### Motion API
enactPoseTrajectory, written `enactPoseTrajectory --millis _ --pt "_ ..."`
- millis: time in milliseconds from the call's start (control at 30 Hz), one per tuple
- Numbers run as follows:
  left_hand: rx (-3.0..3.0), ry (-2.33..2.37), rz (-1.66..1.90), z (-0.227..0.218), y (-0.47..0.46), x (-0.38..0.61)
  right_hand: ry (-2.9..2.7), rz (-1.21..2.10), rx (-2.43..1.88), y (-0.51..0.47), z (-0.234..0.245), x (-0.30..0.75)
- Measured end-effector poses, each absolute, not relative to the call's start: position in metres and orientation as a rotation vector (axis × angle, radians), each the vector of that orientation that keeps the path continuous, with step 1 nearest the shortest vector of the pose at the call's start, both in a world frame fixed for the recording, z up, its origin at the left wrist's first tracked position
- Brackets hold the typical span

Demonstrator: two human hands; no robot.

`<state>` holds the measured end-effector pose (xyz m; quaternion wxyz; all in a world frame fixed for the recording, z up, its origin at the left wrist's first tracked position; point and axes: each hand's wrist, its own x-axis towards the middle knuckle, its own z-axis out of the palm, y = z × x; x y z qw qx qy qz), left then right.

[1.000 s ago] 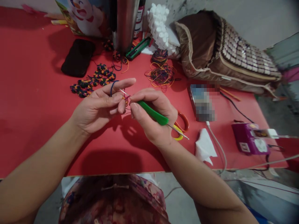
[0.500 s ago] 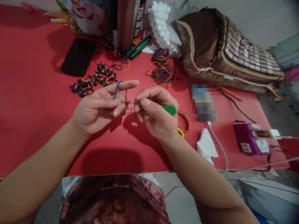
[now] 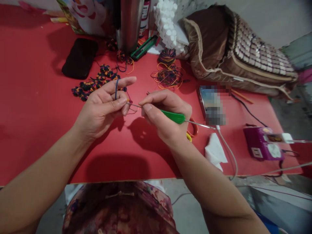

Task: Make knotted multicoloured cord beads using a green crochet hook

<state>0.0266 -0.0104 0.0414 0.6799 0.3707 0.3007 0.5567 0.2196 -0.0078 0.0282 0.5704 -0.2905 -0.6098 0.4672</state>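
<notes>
My right hand (image 3: pixel 168 113) grips a crochet hook by its green handle (image 3: pixel 174 117), its thin metal tip pointing left toward my other hand. A second metal shaft sticks out from the handle's right end. Thumb and fingers of my left hand (image 3: pixel 102 104) pinch a small bit of multicoloured yarn (image 3: pixel 130 102) at the hook's tip. A blue strand loops over my raised left index finger. Behind that hand lie crocheted pieces (image 3: pixel 85 89) in black, orange and purple. Loose yarn (image 3: pixel 169 76) is tangled near a small wound ball (image 3: pixel 167 56).
A black phone (image 3: pixel 80 58) lies at the left, and another phone (image 3: pixel 211 105) is plugged in at the right. Orange and yellow scissor handles (image 3: pixel 193 127) show beside my right hand. Tissue (image 3: pixel 215 151), a purple power box (image 3: pixel 263 143), a cushion (image 3: pixel 219 42) and a steel flask (image 3: pixel 131 24) stand or lie around.
My left hand has shifted slightly left and its index finger has lifted. The right hand has turned, so the hook's handle and rear shaft show more.
</notes>
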Motion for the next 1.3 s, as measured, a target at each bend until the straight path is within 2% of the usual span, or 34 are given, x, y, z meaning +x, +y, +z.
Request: enactPoseTrajectory --millis 200,767,1033,1300 --pt "0.834 0.701 1.235 0.039 -0.009 0.025 -1.473 0.996 -0.732 -0.009 0.030 0.216" --pt "0.612 0.569 1.208 0.037 -0.013 0.036 -1.446 1.053 -0.698 -0.016 0.019 0.207" --pt "0.495 0.635 1.252 0.046 -0.008 0.024 -1.499 1.472 -0.732 -0.004 0.004 0.203" --pt "0.483 0.615 1.299 0.060 -0.011 0.023 -1.885 1.118 -0.875 -0.005 0.014 0.211"
